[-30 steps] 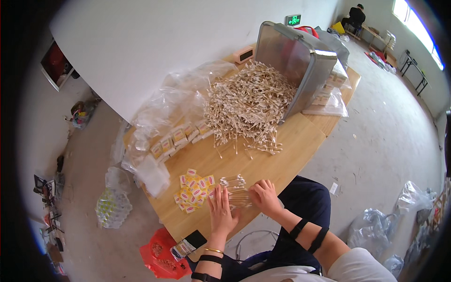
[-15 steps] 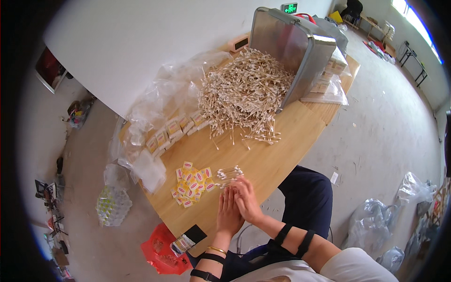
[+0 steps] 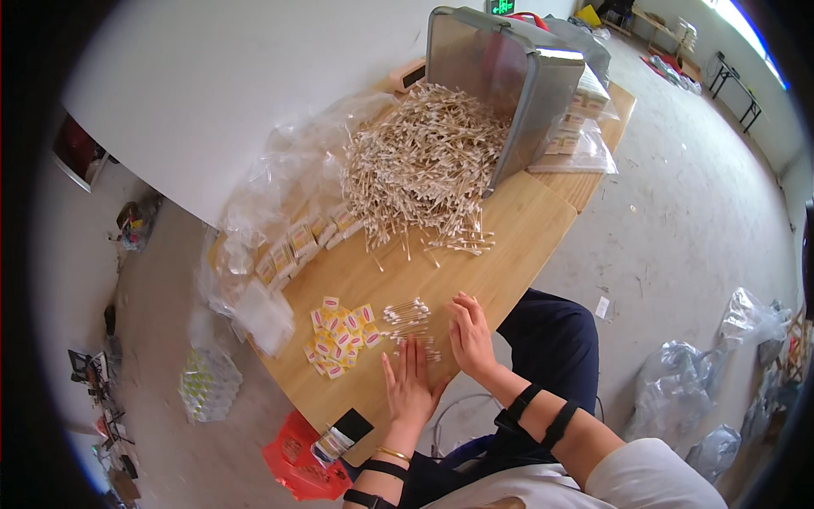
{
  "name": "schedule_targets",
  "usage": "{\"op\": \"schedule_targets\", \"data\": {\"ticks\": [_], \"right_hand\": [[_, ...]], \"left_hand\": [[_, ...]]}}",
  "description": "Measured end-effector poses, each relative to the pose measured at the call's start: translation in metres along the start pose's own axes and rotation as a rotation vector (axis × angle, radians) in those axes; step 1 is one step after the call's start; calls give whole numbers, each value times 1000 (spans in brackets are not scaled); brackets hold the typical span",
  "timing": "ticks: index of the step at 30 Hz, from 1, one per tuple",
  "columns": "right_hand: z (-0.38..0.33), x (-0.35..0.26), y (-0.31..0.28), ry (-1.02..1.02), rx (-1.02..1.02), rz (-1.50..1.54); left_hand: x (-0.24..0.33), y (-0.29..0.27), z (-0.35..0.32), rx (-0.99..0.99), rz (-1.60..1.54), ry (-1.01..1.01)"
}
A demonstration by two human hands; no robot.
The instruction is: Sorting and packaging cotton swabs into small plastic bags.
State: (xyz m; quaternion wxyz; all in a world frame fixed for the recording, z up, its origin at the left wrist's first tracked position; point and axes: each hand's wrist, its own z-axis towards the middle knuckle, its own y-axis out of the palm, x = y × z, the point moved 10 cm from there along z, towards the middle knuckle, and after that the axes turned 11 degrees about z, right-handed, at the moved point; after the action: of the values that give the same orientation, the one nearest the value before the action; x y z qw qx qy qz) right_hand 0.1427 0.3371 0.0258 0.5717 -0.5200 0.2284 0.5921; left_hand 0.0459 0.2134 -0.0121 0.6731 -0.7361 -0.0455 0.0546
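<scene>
A small row of cotton swabs point(image 3: 405, 312) lies near the table's front edge. My left hand point(image 3: 410, 383) is stretched out flat, its fingertips over the lower swabs, partly hiding them. Just to the right, my right hand point(image 3: 471, 339) rests at the table edge, apart from the swabs, fingers extended and nothing visible in it. Left of the row is a loose heap of small yellow and white cards point(image 3: 341, 336). Farther back spreads a large pile of cotton swabs point(image 3: 424, 161), spilling from a tipped clear bin point(image 3: 507, 93).
Small packed boxes point(image 3: 298, 241) line the left side beside crumpled clear plastic bags point(image 3: 280, 174). A dark packet point(image 3: 337, 437) sits at the near left corner above a red bag point(image 3: 298, 462). Bagged boxes point(image 3: 577, 140) stand behind the bin.
My hands were together over the swabs; now they are apart. The right hand has moved right to the table edge, and the left lies flat with more swabs showing around its fingers.
</scene>
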Motion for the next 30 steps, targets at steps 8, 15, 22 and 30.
{"op": "schedule_targets", "data": {"ticks": [8,15,22,30], "right_hand": [[-1,0,-1,-13,4,-13],[0,-1,0,-26,-7,-19],[0,-2,0,16,13,35],[5,6,9,22,-53,4]], "left_hand": [[4,2,-12,-41,13,13],[2,-1,-9,-18,21,12],[-2,5,-3,-9,35,-18],[-15,-2,7,45,-64,-52]]}}
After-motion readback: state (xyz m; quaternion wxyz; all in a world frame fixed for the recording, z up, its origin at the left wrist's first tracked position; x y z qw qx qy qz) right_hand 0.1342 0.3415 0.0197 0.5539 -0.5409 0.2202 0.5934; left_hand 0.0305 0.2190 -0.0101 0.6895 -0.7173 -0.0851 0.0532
